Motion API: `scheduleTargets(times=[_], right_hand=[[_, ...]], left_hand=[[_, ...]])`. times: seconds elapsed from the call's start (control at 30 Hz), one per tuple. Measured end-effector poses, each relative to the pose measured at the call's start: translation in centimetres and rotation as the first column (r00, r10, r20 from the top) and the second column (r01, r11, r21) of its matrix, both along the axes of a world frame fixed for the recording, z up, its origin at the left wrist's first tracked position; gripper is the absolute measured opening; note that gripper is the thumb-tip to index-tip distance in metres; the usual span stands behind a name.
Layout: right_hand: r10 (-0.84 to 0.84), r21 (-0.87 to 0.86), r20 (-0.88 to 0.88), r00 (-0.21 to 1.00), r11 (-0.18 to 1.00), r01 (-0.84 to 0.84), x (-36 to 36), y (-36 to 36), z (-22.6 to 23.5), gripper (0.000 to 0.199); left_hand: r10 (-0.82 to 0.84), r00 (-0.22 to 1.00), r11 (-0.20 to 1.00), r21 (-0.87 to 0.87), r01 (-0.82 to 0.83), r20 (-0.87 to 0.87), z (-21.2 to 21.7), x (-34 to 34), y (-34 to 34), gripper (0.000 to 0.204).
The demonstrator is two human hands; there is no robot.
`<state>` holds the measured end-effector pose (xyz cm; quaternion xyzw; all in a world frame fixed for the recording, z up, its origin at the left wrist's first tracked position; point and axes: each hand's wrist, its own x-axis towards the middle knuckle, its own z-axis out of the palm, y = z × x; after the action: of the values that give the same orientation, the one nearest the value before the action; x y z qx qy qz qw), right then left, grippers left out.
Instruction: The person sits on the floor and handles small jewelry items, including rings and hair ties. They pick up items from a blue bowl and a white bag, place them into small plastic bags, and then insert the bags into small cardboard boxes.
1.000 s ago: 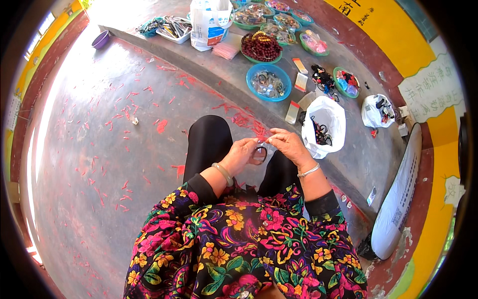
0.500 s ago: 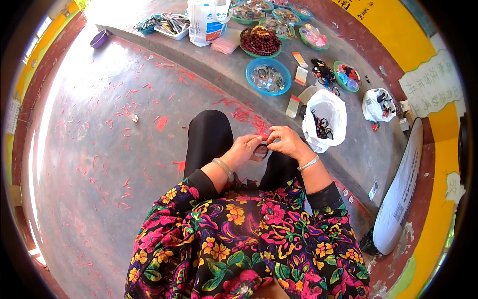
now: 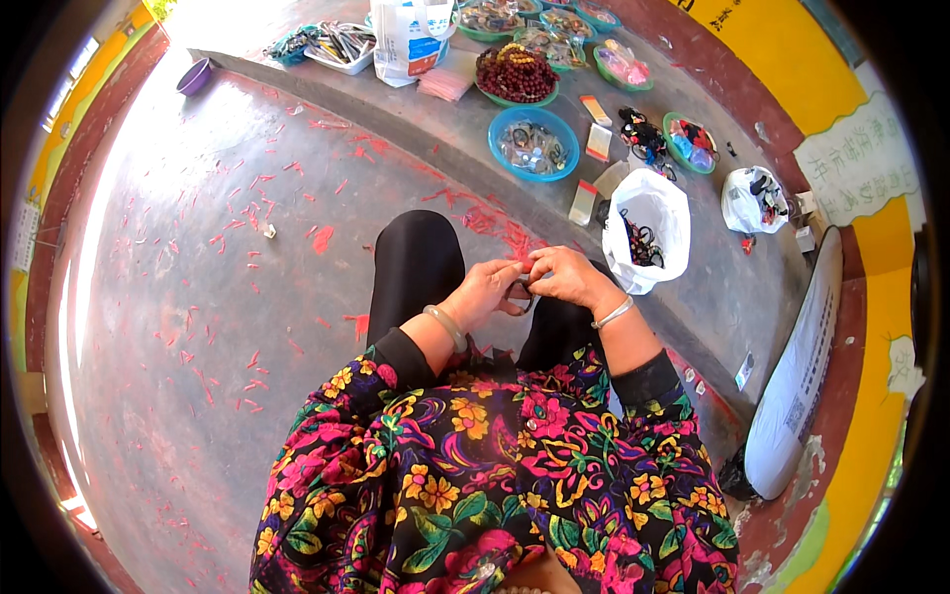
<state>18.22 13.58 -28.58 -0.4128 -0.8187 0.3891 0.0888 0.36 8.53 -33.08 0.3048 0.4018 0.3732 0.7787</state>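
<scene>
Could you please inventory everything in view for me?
dark ring: one, black, between the hands
red scraps: many, red, across the floor
purple bowl: one, purple, far left
blue basin: one, blue, on the ledge
beads: several strands, mostly dark red, beyond basin
printed bag: one, white and blue, upper middle
tray: one, white, left of printed bag
pink stack: one, pink, beside bag
open bags: two, white, ledge, right
packs: at least three, white and orange, beside basin
other bowls: several, green or blue, top
wrapped object: one, white, by right wall
bracelets: two, pale, wrists
floral top: one, multicoloured, bottom
trousers: one pair, black, centre
left hand: one, bare, centre
right hand: one, bare, centre
</scene>
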Motion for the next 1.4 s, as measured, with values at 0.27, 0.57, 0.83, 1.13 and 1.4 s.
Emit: scheduleTargets(times=[0.27,0.57,0.83,1.13,1.4], right_hand=[[-0.427,-0.267,-0.422,0.799,0.901,0.341,0.1,-0.1,-2.0,0.021],[-0.635,-0.603,-0.396,0.663,0.725,0.334,-1.1,-1.9,-3.1,0.017],[-0.711,-0.664,-0.407,0.573,0.661,0.349,-0.3,-1.4,-5.2,0.014],[-0.788,-0.744,-0.472,0.395,0.597,0.302,0.0,-1.6,-5.8,0.014],[-0.757,-0.769,-0.452,0.472,0.599,0.224,-0.2,-1.4,-6.2,0.015]], left_hand=[[0.166,0.97,0.986,-0.047,-0.16,0.176,-0.2,-0.4,0.4,0.027],[0.247,0.917,0.969,-0.09,-0.23,0.312,-1.9,-0.9,1.0,0.026],[0.176,0.954,0.983,-0.086,-0.16,0.243,-2.2,-0.7,0.7,0.021],[0.064,0.995,0.994,-0.086,-0.07,-0.075,-0.9,0.2,0.3,0.012],[0.057,0.993,0.997,-0.049,-0.063,-0.103,-1.5,0.3,0.4,0.01]])
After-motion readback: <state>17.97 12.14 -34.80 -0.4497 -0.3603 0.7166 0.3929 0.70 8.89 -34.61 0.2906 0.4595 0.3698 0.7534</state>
